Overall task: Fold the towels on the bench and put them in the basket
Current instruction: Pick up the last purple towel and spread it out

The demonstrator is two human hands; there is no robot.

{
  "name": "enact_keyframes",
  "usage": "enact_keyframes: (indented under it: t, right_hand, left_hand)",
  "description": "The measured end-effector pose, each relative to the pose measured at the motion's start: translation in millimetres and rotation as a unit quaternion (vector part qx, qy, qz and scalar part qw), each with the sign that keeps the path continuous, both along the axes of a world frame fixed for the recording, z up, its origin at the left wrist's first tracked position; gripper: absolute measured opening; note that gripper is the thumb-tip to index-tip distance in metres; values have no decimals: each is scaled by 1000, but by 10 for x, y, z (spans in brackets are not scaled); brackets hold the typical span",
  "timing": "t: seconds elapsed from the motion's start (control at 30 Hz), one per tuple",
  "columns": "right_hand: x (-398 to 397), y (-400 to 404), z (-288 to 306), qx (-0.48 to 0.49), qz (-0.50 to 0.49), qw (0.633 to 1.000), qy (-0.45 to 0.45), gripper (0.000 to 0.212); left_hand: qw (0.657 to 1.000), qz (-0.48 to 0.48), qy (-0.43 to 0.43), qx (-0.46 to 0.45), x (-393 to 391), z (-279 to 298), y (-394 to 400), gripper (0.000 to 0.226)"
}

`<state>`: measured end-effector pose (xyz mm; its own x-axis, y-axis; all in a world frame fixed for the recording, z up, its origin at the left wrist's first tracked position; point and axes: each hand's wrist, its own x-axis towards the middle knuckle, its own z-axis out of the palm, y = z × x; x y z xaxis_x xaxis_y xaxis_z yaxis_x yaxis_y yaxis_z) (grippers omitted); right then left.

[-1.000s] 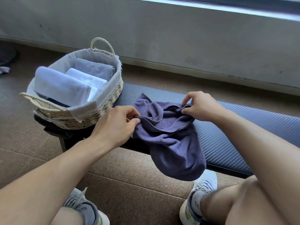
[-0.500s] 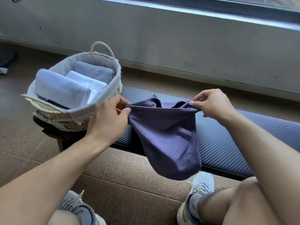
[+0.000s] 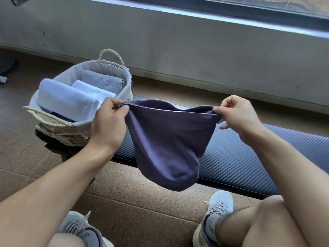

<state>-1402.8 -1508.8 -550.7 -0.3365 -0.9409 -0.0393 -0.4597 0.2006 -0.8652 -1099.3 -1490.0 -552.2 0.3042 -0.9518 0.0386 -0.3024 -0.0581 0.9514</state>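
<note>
1. Towel, dark purple (image 3: 167, 145): we hold it up by its top edge, stretched between our two hands; the body sags down in front of the worktop's near edge, clear of the floor.
2. Left hand (image 3: 108, 125): we pinch the towel's left corner between thumb and fingers, knuckles just beside the basket's near rim.
3. Right hand (image 3: 238, 114): we pinch the right corner between thumb and forefinger; the remaining fingers are curled loosely below.
4. Basket (image 3: 58, 127): woven, pale, with a cloth liner and a looped handle (image 3: 111, 56) at the far side; it stands on the left end of the worktop.
5. Basket contents: a white folded towel (image 3: 65, 98) nearest us, a second white one (image 3: 94, 90) behind it, and a grey-lilac folded towel (image 3: 103, 81) at the back.
6. Worktop (image 3: 240, 157): a long padded bench with a dark blue ribbed cover, running to the right behind the held towel.
7. Floor (image 3: 135, 202): brown, speckled; our two grey trainers, left (image 3: 83, 229) and right (image 3: 213, 216), stand on it.
8. Wall (image 3: 178, 41): grey, with a ledge above it, beyond the worktop.
</note>
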Motion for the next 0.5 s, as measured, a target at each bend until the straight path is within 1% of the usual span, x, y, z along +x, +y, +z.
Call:
enact_keyframes:
  t: [0.07,0.2,0.27,0.4,0.43,0.5]
  right_hand:
    - [-11,-12,22,-12,18,999,36,13]
    - [-94,-1,41,-1,166,983,85,24]
    - [-134,10,39,29,212,972,97,31]
    - [-228,37,46,117,248,954,123,37]
    - [-249,48,41,137,258,946,139,37]
    - [-275,74,28,163,277,930,181,31]
  left_hand:
    - [999,10,33,-6,9,12,-16,7]
    - [999,25,34,-25,33,55,-24,11]
    - [999,29,-6,-24,37,50,-32,8]
    - [995,30,-89,-24,46,39,-43,8]
    - [994,26,-103,-15,59,22,-58,7]
    - [990,5,-138,13,95,-34,-91,6]
